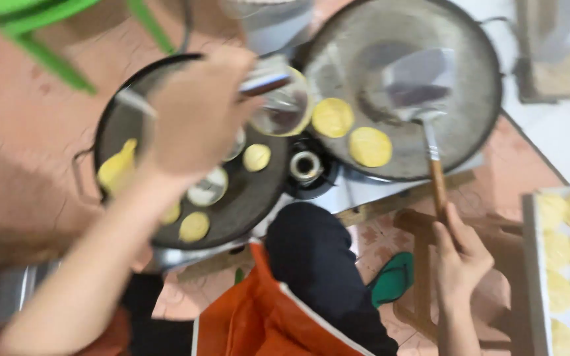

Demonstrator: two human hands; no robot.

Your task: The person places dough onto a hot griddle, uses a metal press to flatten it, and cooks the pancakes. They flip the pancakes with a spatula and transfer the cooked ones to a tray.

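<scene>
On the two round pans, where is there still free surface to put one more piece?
The right pan is mostly bare beyond the spatula and two yellow discs. The left pan is crowded with discs under the left hand; only its lower right edge is free.

Spatula (pixel 423 82) shiny metal w/ wood handle; pan (pixel 476 79) matt.

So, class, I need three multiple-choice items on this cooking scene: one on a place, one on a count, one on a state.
1. Where does the spatula blade rest?
A. in the right pan
B. on the tray
C. on the floor

2. How many yellow discs lie in the right pan?
A. five
B. two
C. none

3. How is the right hand?
A. flat and empty
B. out of view
C. closed on the spatula handle

Answers: 1 A, blade lies over the pan; 2 B, two discs side by side; 3 C, fingers wrap the wooden handle.
</scene>
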